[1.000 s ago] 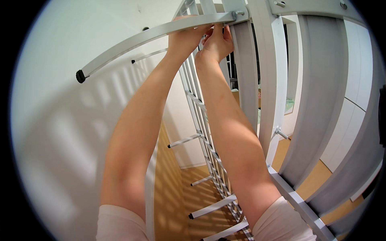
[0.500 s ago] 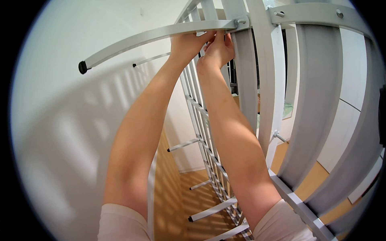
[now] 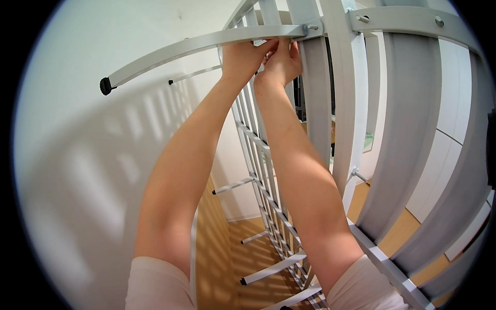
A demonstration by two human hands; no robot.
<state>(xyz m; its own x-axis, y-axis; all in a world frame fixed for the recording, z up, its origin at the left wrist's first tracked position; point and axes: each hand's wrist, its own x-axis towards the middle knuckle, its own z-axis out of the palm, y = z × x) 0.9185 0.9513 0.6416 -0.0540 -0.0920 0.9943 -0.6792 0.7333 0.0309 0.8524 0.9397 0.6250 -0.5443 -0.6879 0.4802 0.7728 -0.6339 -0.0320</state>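
A curved, silver-white metal bar (image 3: 206, 41) with a black end cap (image 3: 105, 86) stretches leftward from a slatted metal frame (image 3: 338, 93). Both my arms are raised, and my hands meet just under this bar, close to where a bolt (image 3: 312, 27) fixes it to the frame. My left hand (image 3: 242, 58) is closed, with thumb and fingertips pinched together at the bar's underside. Touching or almost touching it, my right hand (image 3: 281, 64) also has its fingers curled in and pinched. Whatever the fingertips hold is too small or hidden to make out.
A white wall (image 3: 57, 155) with slat shadows rises on the left. Below, several capped bars such as one lower bar (image 3: 271, 268) stick out from the frame over a wooden floor (image 3: 248, 227). Wide grey slats (image 3: 408, 129) stand close on the right, and another bolt (image 3: 359, 175) protrudes there.
Both hands stay at the same spot under the bar, with barely any finger movement. The view has shifted very slightly.
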